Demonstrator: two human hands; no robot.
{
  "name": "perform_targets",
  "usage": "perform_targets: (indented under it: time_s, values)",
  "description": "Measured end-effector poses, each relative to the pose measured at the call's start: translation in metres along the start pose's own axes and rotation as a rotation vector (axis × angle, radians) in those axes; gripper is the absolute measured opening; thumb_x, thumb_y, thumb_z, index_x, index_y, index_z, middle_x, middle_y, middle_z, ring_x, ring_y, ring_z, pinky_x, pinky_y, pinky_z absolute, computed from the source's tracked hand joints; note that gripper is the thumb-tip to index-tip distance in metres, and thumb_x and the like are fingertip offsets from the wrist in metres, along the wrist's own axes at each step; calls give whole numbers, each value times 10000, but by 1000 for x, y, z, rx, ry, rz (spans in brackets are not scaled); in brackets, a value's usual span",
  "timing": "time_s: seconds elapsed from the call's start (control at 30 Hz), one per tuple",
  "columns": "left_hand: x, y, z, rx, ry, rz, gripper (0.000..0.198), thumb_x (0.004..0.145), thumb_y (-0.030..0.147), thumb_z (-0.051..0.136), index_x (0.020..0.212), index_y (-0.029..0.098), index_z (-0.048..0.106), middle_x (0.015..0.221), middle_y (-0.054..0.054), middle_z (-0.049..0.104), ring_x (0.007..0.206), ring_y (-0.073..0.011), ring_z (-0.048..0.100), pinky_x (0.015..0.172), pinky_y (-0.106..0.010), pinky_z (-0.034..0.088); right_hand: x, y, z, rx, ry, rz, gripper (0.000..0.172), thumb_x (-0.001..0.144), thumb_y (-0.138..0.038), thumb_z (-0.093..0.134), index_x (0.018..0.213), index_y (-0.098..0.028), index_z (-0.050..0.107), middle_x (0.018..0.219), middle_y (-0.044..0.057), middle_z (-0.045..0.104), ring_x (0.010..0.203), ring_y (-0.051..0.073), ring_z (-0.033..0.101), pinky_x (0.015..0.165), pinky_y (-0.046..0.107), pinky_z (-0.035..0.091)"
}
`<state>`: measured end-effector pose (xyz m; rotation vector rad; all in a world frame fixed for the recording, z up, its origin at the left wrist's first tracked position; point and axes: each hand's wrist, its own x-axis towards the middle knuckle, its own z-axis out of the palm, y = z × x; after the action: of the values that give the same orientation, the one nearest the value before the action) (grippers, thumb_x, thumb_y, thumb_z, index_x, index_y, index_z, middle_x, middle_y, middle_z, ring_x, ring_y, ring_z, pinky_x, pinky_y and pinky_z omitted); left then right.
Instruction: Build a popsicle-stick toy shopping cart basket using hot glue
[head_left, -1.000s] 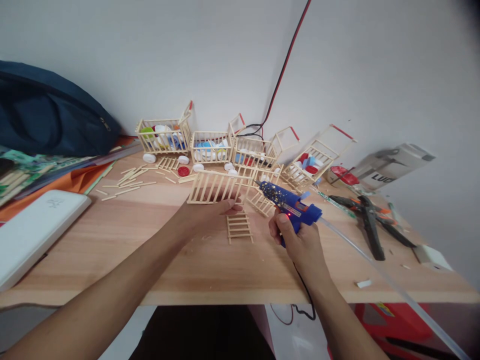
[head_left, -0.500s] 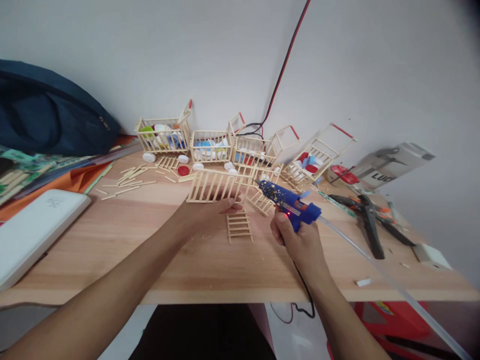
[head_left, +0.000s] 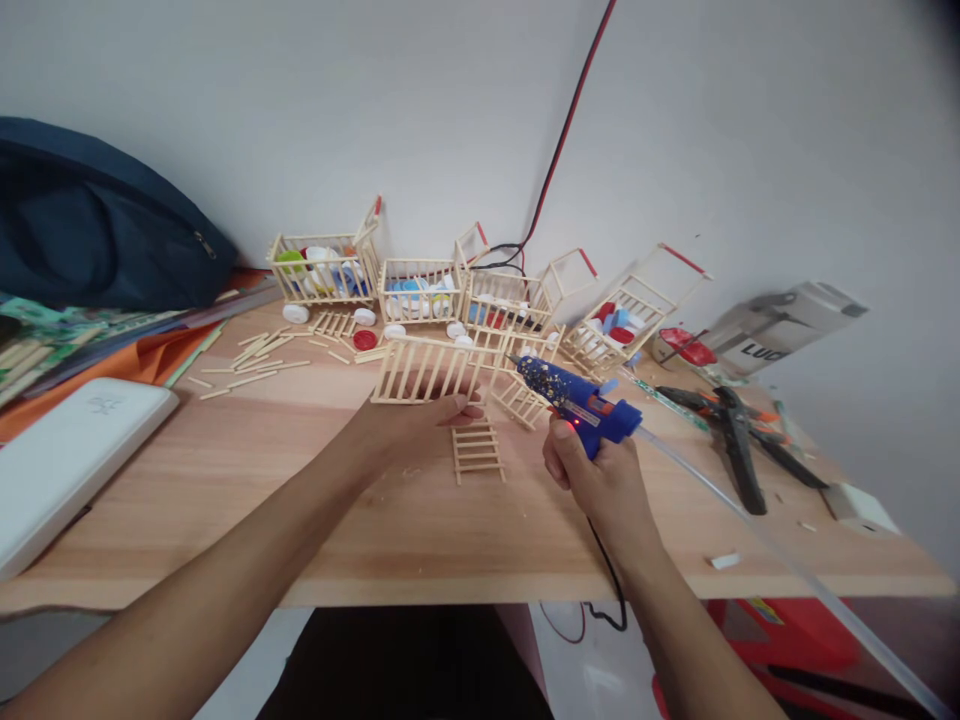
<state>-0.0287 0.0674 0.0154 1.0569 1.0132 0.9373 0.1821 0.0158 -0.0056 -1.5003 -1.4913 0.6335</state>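
My left hand (head_left: 409,425) holds a wooden stick panel (head_left: 427,370) upright on the wooden table (head_left: 300,500), fingers closed on its lower edge. My right hand (head_left: 600,480) grips a blue glue gun (head_left: 574,398) whose nozzle points left at the panel's right end. A clear glue stick (head_left: 750,530) trails from the gun's back. A small ladder-like stick piece (head_left: 478,452) lies flat between my hands. Another stick panel (head_left: 525,400) lies just behind the gun.
Several stick-built carts (head_left: 420,290) filled with bottle caps stand along the wall. Loose sticks (head_left: 255,365) lie at the left. Pliers (head_left: 739,435) lie at the right, a white box (head_left: 67,460) and a dark blue bag (head_left: 97,225) at the left.
The glue gun and my right hand have shifted slightly left and up towards the panel. My left hand keeps the panel in place.
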Motion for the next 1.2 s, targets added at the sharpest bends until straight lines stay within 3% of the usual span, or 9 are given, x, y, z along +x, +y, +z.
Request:
perform_targets:
  time_s: [0.27, 0.57, 0.83, 1.07, 1.2]
  values:
    - [1, 2, 0, 26, 4, -12, 258, 718, 349, 771, 904, 172, 752, 939, -63, 777, 940, -231, 724, 963, -375, 544, 0, 3, 0, 22, -7, 33, 407, 866, -563, 554, 675, -204, 524, 447, -47, 441, 403, 101, 384, 421, 241, 292]
    - [0, 2, 2, 13, 15, -8, 211, 725, 331, 755, 856, 167, 747, 940, -63, 776, 933, -227, 724, 963, -379, 546, -1, -5, 1, 37, -7, 43, 467, 867, -556, 546, 565, -209, 469, 423, -34, 444, 378, 90, 384, 397, 232, 281]
    - [4, -4, -1, -42, -10, -1, 208, 721, 320, 762, 871, 178, 745, 935, -50, 773, 921, -210, 723, 965, -377, 546, -2, -2, 1, 61, -11, 68, 425, 849, -565, 563, 631, -203, 524, 419, -40, 447, 367, 92, 374, 384, 231, 275]
    - [4, -4, -2, -5, -9, 0, 226, 720, 336, 760, 874, 171, 748, 934, -59, 774, 933, -219, 722, 965, -377, 546, -1, -8, -1, 3, -3, 59, 539, 852, -588, 540, 478, -213, 440, 402, -16, 445, 364, 91, 383, 392, 240, 285]
    - [5, -4, -2, -21, -17, -14, 226, 726, 348, 760, 875, 179, 747, 946, -57, 773, 940, -220, 722, 966, -370, 546, -1, -9, -2, -10, -4, 58, 533, 847, -595, 542, 486, -215, 446, 394, -18, 440, 365, 94, 388, 394, 241, 288]
